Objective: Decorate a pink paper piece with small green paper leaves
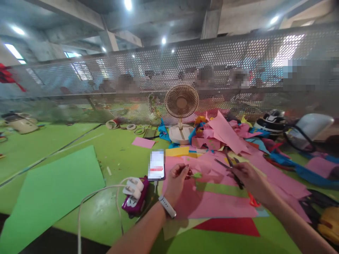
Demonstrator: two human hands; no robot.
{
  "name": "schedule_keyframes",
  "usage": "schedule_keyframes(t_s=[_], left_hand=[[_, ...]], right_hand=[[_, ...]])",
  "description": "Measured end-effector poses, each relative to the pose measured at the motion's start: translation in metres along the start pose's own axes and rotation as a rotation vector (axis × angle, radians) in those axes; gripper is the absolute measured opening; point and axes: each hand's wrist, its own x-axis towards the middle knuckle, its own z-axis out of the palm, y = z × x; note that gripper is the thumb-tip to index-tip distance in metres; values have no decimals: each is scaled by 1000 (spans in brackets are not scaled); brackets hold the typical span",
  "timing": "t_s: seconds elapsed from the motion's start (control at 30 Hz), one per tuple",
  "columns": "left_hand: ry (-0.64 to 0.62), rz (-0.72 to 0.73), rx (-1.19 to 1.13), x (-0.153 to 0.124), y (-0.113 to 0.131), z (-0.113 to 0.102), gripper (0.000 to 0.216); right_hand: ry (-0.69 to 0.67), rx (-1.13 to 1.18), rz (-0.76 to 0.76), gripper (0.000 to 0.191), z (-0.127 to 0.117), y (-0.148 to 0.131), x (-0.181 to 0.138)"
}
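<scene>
My left hand [180, 176], with a pale watch band on its wrist, is closed in a pinch above the pink paper [219, 204]. Whatever lies between its fingertips is too small to make out. Just right of those fingers is a small light-green paper scrap [197, 175]. My right hand [245, 173] grips dark scissors [221, 163], their blades apart and pointing left and away from me. A green paper strip [225, 189] lies across the pink sheets below both hands. A red paper sheet [227, 227] shows at the near edge of the stack.
A phone [156, 165] and a purple power strip [135, 197] with white chargers and cables are left of my left hand. Behind stand a desk fan [181, 102] and heaped paper offcuts [225, 130]. A large green sheet [58, 190] lies left; perforated metal screening [119, 77] rises beyond.
</scene>
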Motion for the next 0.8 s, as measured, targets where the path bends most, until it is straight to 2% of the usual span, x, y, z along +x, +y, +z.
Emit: schedule_keyframes(t_s=[0.13,0.27,0.43,0.5,0.57,0.7,0.8], left_hand=[[29,-21,-77,0,-2,-2,22],[43,-19,-86,-1,-2,-2,25],[85,4,-124,2,1,-3,25],[103,-7,-160,4,1,-4,24],[120,-22,-198,6,1,-4,23],[123,-59,-250,8,0,-5,23],[111,-87,-282,8,-4,-5,22]], right_hand=[[-50,411,116,41,3,-12,-2],[-106,522,192,42,10,-15,-7],[-141,607,188,29,16,-11,-13],[-141,563,214,26,15,-12,-13],[-174,449,236,38,14,-15,-13],[-326,150,152,44,11,-18,-13],[-344,-65,97,42,10,-15,-13]])
